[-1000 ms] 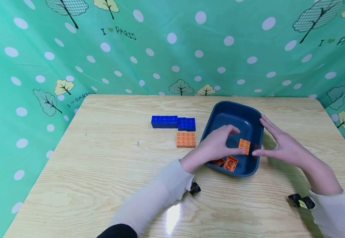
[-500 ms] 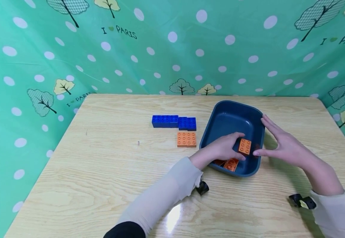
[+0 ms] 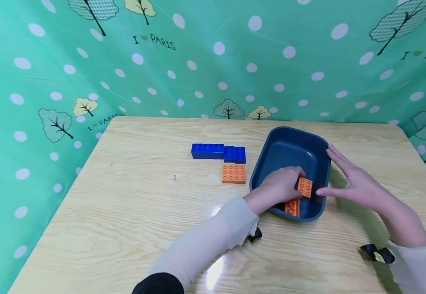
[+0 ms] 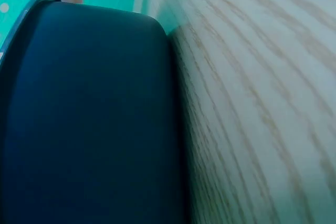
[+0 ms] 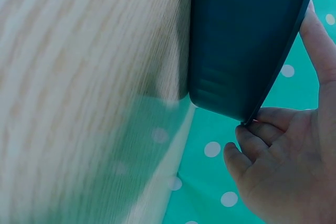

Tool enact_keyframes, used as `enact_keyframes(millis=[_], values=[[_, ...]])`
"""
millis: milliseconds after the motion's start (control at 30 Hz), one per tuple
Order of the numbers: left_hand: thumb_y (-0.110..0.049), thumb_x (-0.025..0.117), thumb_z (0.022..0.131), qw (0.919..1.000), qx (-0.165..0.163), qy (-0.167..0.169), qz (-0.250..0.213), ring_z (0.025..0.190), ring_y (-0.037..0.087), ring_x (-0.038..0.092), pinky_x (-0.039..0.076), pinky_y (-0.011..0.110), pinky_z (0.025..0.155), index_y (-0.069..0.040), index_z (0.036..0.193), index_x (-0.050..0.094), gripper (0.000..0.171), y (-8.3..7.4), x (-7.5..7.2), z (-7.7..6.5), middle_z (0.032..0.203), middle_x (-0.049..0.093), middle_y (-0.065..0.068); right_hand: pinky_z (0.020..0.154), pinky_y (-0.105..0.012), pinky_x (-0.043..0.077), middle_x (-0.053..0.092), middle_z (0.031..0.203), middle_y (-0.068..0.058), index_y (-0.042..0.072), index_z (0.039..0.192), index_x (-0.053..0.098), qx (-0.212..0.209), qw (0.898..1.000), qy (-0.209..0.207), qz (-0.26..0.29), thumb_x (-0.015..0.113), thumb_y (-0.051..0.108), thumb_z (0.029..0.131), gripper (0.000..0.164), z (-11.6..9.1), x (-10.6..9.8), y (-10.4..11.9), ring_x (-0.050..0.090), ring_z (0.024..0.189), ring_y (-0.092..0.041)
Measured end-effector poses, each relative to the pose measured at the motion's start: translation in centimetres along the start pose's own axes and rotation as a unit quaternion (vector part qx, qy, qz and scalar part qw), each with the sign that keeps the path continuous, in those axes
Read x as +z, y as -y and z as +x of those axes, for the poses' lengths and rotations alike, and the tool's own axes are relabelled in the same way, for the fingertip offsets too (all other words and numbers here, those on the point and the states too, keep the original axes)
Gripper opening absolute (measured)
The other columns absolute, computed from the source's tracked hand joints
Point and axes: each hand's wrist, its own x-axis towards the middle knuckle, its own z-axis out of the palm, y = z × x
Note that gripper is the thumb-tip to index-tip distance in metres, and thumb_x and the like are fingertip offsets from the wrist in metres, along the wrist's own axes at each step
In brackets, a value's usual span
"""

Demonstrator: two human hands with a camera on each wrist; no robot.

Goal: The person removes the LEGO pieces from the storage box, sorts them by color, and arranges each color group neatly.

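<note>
A dark blue plastic bin (image 3: 260, 163) stands on the table. My left hand (image 3: 277, 183) reaches into it, and its thumb and fingers pinch an orange toy brick (image 3: 304, 187) from the left side. Close below that hand, another orange brick (image 3: 292, 207) lies in the bin with its hollow underside up, partly covered. My right hand (image 3: 360, 185) holds the bin's right rim, its thumb and fingers spread along it. In the right wrist view, the fingers (image 5: 270, 129) hook over the rim's edge. The left wrist view shows only the bin's outer wall (image 4: 94, 114), not the left fingers.
Left of the bin, several blue bricks (image 3: 207, 151) form a row on the wooden table (image 3: 136, 212). Orange bricks (image 3: 234, 174) sit just in front of its right end. A green dotted cloth (image 3: 198, 61) hangs behind the table.
My left hand has moved right and down inside the bin and closed its fingers on the orange brick, which has shifted slightly. The right hand keeps its place on the rim.
</note>
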Motion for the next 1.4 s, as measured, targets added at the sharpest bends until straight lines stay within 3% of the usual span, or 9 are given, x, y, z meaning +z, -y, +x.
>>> enact_keyframes(millis=[200, 400, 733, 900, 1100, 1400], values=[[-0.038, 0.072, 0.091, 0.9990, -0.013, -0.012, 0.040, 0.094, 0.005, 0.054, 0.049, 0.016, 0.084, -0.032, 0.137, 0.054, 0.050, -0.2, 0.0, 0.0, 0.125, 0.061, -0.013, 0.103, -0.081, 0.022, -0.006, 0.169, -0.008, 0.016, 0.161, 0.001, 0.000, 1.000, 0.000, -0.003, 0.082, 0.037, 0.082, 0.116, 0.1, -0.1, 0.1, 0.007, 0.150, -0.053], [-0.044, 0.071, 0.091, 0.9988, -0.003, -0.041, 0.025, 0.100, 0.003, 0.057, 0.051, 0.018, 0.091, -0.032, 0.138, 0.055, 0.052, -0.2, -0.8, -0.5, 0.132, 0.060, -0.012, 0.101, -0.081, 0.024, -0.008, 0.169, -0.007, 0.014, 0.161, 0.000, 0.002, 1.000, 0.003, -0.006, 0.081, 0.037, 0.082, 0.116, 0.1, 0.0, 0.0, 0.008, 0.149, -0.054], [-0.043, 0.072, 0.090, 0.9947, 0.041, -0.093, -0.013, 0.126, 0.006, 0.057, 0.049, 0.020, 0.102, -0.025, 0.141, 0.055, 0.056, 1.3, -4.7, -3.1, 0.140, 0.059, -0.009, 0.102, -0.082, 0.023, -0.008, 0.169, -0.008, 0.014, 0.161, -0.001, 0.008, 1.000, 0.004, -0.008, 0.081, 0.038, 0.082, 0.116, 0.2, 0.2, 0.0, 0.008, 0.149, -0.055], [-0.037, 0.075, 0.089, 0.9893, 0.031, -0.127, -0.065, 0.123, 0.012, 0.061, 0.052, 0.026, 0.100, -0.021, 0.141, 0.056, 0.058, 3.6, -6.8, -4.9, 0.137, 0.062, -0.003, 0.102, -0.082, 0.023, -0.007, 0.169, -0.009, 0.013, 0.161, 0.000, 0.003, 1.000, 0.000, -0.005, 0.081, 0.037, 0.082, 0.116, 0.1, 0.1, 0.0, 0.007, 0.150, -0.054], [-0.033, 0.076, 0.088, 0.9822, -0.006, -0.156, -0.103, 0.127, 0.017, 0.058, 0.047, 0.037, 0.109, -0.020, 0.140, 0.056, 0.057, 7.3, -8.4, -7.0, 0.139, 0.061, -0.002, 0.102, -0.082, 0.023, -0.007, 0.169, -0.008, 0.012, 0.161, 0.000, 0.001, 1.000, -0.001, 0.000, 0.082, 0.036, 0.081, 0.117, 0.1, 0.1, 0.0, 0.006, 0.150, -0.053], [-0.027, 0.077, 0.088, 0.9738, -0.049, -0.181, -0.129, 0.128, 0.024, 0.059, 0.046, 0.040, 0.112, -0.012, 0.139, 0.056, 0.058, 13.1, -8.6, -9.4, 0.139, 0.062, 0.006, 0.101, -0.082, 0.023, -0.007, 0.169, -0.009, 0.013, 0.161, 0.000, 0.006, 1.000, 0.000, -0.003, 0.082, 0.037, 0.081, 0.117, 0.1, 0.1, -0.1, 0.006, 0.150, -0.054]])
